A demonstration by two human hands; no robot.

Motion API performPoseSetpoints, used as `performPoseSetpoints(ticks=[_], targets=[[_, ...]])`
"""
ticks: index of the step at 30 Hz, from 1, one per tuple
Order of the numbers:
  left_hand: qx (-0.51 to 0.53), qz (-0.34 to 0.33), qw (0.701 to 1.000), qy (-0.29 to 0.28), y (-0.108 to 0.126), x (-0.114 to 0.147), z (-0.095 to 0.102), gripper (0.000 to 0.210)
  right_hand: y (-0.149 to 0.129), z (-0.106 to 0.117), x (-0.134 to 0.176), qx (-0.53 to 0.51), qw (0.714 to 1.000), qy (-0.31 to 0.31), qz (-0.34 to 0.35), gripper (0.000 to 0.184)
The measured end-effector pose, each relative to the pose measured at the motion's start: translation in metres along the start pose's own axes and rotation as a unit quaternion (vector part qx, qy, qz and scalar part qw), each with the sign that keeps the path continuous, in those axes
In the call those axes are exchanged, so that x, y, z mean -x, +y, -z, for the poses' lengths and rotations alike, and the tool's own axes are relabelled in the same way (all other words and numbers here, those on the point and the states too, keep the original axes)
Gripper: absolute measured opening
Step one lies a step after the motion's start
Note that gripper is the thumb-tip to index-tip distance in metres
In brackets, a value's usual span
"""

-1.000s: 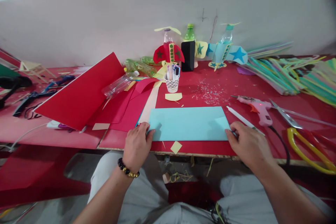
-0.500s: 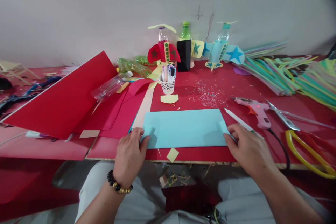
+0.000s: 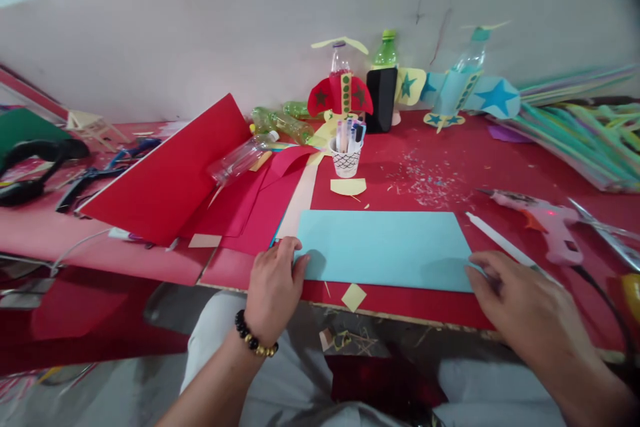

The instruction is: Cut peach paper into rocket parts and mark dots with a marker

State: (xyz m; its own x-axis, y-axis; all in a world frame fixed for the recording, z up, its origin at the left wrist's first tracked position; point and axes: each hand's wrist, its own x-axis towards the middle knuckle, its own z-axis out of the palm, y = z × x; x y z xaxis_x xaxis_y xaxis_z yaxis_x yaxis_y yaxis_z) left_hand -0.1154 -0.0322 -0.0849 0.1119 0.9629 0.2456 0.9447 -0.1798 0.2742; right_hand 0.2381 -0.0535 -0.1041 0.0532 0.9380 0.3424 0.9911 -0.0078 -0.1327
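A light blue sheet of paper (image 3: 385, 247), long and rectangular, lies on the red table in front of me. My left hand (image 3: 277, 280), with a beaded bracelet at the wrist, pinches its left end between thumb and fingers. At the opposite end my right hand (image 3: 520, 297) grips the lower right corner, thumb on top and fingers partly hidden. Just below the sheet sits a small yellow paper square (image 3: 354, 297) near the table edge. A white pen (image 3: 500, 239) rests beyond my right hand.
A pink glue gun (image 3: 550, 220) lies at right, beside scissors (image 3: 607, 237). Behind the sheet stand a cup of pens (image 3: 346, 160), a phone (image 3: 381, 100) and bottle planes in red (image 3: 340, 93) and blue (image 3: 463, 87). Red sheets (image 3: 175, 180) and plastic bottles (image 3: 283, 123) crowd the left.
The view has turned left, so the table's things appear shifted to the right. Both hands still hold the ends of the light blue paper.
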Motion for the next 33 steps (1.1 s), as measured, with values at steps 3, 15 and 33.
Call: performPoseSetpoints(ticks=[3, 15, 33], targets=[[0.004, 0.002, 1.000, -0.014, 0.000, 0.001, 0.001, 0.006, -0.002, 0.003, -0.001, -0.001, 1.000, -0.022, 0.001, 0.025], [-0.029, -0.001, 0.999, -0.035, 0.003, -0.001, 0.005, 0.009, -0.002, -0.001, 0.001, 0.040, 0.999, 0.003, 0.023, 0.021], [-0.167, -0.179, 0.966, -0.082, 0.041, 0.023, 0.020, 0.050, -0.014, 0.008, -0.002, 0.131, 0.988, 0.005, 0.077, 0.020]])
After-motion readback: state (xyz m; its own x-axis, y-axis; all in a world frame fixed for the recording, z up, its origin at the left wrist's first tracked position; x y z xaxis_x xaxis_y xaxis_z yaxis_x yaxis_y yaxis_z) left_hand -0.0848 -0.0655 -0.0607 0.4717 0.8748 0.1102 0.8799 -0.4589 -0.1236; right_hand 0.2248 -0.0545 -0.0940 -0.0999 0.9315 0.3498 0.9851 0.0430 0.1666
